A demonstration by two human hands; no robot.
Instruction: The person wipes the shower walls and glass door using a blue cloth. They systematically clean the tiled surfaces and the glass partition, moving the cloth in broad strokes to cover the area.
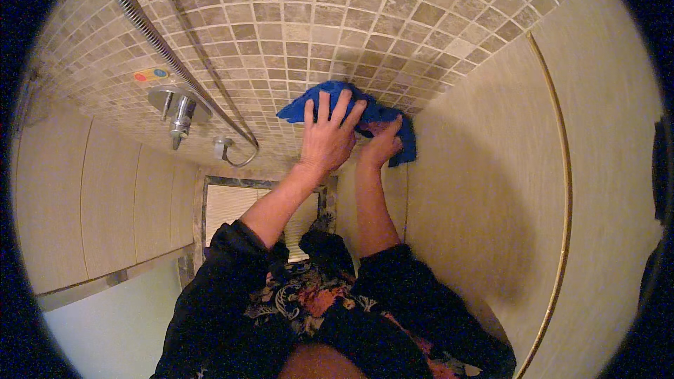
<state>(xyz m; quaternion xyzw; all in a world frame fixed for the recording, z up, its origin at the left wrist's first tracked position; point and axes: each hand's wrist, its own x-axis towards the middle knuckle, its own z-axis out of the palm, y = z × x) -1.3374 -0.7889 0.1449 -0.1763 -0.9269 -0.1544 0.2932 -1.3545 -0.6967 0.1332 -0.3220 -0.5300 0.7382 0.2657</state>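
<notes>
A blue cloth (337,93) lies spread against the small square wall tiles (295,37), near the corner with the smooth right wall. My left hand (330,134) presses flat on it, fingers spread and pointing up the wall. Just to the right, my right hand (383,142) grips the cloth's right part, which hangs down past the fingers. Part of the cloth is hidden beneath both hands.
A metal shower hose (152,37) runs down the left side to a wall bracket (222,146). A chrome mixer tap (181,113) juts from the tiles, below a red and blue marker (151,75). A ribbed floor panel (237,202) lies below, beside smooth walls (474,179).
</notes>
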